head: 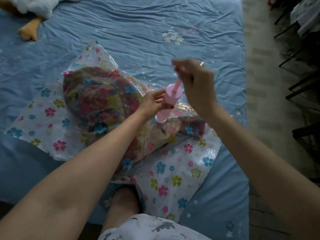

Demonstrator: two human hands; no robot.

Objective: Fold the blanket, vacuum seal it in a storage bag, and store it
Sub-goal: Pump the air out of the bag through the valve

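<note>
A folded floral blanket (pixel 97 101) lies inside a clear storage bag (pixel 173 179) printed with coloured flowers, spread on the blue bed. A pink hand pump (pixel 170 99) stands upright on the bag's valve, near the bag's right side. My left hand (pixel 153 103) grips the pump's barrel from the left. My right hand (pixel 195 84) is raised above it, fingers curled round the pump's pink handle, with the thin pink rod (pixel 178 84) drawn up out of the barrel. The handle itself is mostly hidden and blurred.
The blue sheet (pixel 138 28) stretches wrinkled beyond the bag. A white and orange plush toy (pixel 32 13) lies at the far left corner. The bed's right edge meets a tiled floor (pixel 263 84) with dark chair legs (pixel 299 80). My knee (pixel 124 200) is under the bag's near edge.
</note>
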